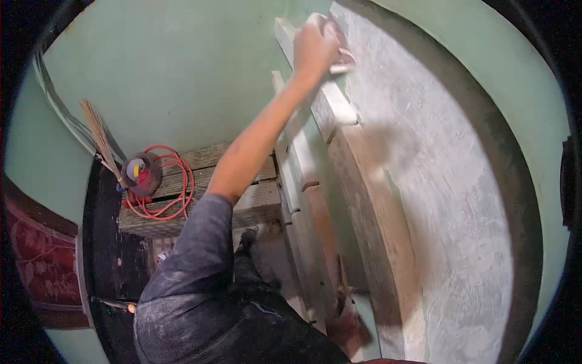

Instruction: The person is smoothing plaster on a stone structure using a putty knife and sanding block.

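Note:
My left arm stretches up and across the picture from the lower left. At its end, my left hand [313, 50] is closed around a folded pinkish-brown sheet [341, 43] with pale edges, which looks like sandpaper. Motion smears both a little. Hand and sheet are at the edge of a rough grey-white plastered surface [436, 164], beside the white-coated upper end of a long wooden beam [379, 224]. The sheet seems to touch the plaster, though its underside is hidden. My right hand does not show.
Slatted wooden planks [254, 194] lie at left centre. On them stand a bucket [140, 174] and a coiled red hose [188, 182]; a stick broom [100, 130] leans beside these. More white-and-brown boards [303, 151] run alongside the beam. A green wall [182, 73] rises behind.

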Motion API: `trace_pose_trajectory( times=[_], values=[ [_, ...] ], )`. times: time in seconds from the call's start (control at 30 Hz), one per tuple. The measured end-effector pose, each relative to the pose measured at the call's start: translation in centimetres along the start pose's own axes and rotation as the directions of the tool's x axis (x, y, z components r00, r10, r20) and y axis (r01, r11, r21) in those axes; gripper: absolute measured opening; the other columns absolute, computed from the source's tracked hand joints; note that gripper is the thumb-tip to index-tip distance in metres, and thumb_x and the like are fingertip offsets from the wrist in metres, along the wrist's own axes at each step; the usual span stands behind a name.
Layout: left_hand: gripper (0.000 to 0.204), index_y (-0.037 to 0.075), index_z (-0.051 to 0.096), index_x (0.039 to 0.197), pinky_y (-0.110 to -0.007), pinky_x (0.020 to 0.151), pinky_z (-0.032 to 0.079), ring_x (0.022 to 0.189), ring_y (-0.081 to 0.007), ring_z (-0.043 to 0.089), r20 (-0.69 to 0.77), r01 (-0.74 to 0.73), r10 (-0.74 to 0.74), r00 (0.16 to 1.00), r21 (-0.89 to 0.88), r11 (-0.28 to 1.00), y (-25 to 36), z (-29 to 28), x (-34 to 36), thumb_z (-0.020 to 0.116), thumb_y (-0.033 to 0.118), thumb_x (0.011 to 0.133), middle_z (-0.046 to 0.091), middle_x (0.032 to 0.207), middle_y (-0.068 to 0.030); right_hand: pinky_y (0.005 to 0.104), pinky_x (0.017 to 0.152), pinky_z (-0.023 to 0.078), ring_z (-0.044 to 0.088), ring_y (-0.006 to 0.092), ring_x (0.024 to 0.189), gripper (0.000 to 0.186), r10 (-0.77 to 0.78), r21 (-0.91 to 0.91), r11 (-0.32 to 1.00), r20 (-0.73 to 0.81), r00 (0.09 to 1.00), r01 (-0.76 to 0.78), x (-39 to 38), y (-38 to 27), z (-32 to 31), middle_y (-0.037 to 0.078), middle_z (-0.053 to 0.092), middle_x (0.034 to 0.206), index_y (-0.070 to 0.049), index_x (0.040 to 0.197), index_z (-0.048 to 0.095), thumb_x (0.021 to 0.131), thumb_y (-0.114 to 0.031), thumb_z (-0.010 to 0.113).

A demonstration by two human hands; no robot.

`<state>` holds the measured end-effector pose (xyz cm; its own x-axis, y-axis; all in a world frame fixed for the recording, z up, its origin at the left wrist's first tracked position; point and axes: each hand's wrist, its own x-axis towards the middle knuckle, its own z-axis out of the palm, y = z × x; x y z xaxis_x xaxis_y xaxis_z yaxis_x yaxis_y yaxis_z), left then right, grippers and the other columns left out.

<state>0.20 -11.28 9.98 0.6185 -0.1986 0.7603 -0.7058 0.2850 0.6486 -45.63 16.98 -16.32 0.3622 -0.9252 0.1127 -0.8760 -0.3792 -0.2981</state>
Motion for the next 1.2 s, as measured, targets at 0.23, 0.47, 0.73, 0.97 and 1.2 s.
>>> trace_pose_trajectory(
  times=[0.23,0.47,0.73,0.97,1.2],
  values=[
    [0.019,-0.005,0.066,0.092,-0.052,0.075,0.054,0.088,-0.0477,0.070,-0.150,0.008,-0.025,0.988,-0.114,0.993,-0.3,-0.6,3.7,0.061,0.013,0.092,0.071,0.086,-0.0286,0.0485,0.082,0.057,0.069,0.0403,0.099,0.046,-0.006,0.026,1.000,-0.002,1.000,0.006,-0.4,-1.2,-1.7,0.019,0.071,0.110,-0.013,0.143,0.060,0.099,-0.028,0.061],
    [0.024,-0.005,0.066,0.097,-0.049,0.076,0.054,0.088,-0.0454,0.071,-0.152,0.096,-0.101,0.983,-0.042,0.994,-6.0,0.2,1.0,0.065,0.018,0.092,0.071,0.087,-0.0279,0.0466,0.079,0.056,0.070,0.0401,0.095,0.041,0.112,-0.114,0.988,0.082,0.990,-0.102,-0.8,1.4,1.6,0.020,0.072,0.106,-0.007,0.133,0.066,0.095,-0.026,0.066],
    [0.065,-0.006,0.057,0.128,-0.036,0.086,0.057,0.094,-0.0220,0.067,-0.115,0.199,-0.286,0.951,-0.479,0.855,-1.0,-8.4,-7.4,0.089,0.022,0.079,0.067,0.108,-0.0090,0.0458,0.076,0.056,0.068,0.0445,0.085,0.027,-0.245,0.178,0.947,-0.141,0.959,0.268,1.7,-3.7,-3.6,0.025,0.070,0.099,0.002,0.114,0.067,0.092,-0.013,0.067],
    [0.054,-0.002,0.059,0.129,-0.034,0.092,0.059,0.108,-0.0188,0.068,0.497,0.646,-0.413,0.763,-0.580,0.496,-0.9,-14.0,-13.2,0.080,-0.004,0.079,0.065,0.120,-0.0089,0.0401,0.079,0.056,0.069,0.0331,0.086,0.036,-0.138,0.332,0.889,-0.462,0.876,0.315,6.9,-11.8,-8.9,0.020,0.069,0.105,0.007,0.123,0.061,0.095,-0.016,0.064],
    [0.064,-0.002,0.054,0.138,-0.041,0.109,0.049,0.135,-0.0379,0.055,0.714,0.228,0.262,0.649,-0.511,0.829,-0.5,-14.3,-10.1,0.073,0.001,0.077,0.052,0.147,-0.0226,0.0362,0.098,0.050,0.066,0.0317,0.113,0.050,0.087,0.299,0.950,-0.540,0.837,0.094,16.3,-21.8,-12.7,0.028,0.061,0.135,0.013,0.143,0.047,0.100,-0.008,0.059]
  ],
)
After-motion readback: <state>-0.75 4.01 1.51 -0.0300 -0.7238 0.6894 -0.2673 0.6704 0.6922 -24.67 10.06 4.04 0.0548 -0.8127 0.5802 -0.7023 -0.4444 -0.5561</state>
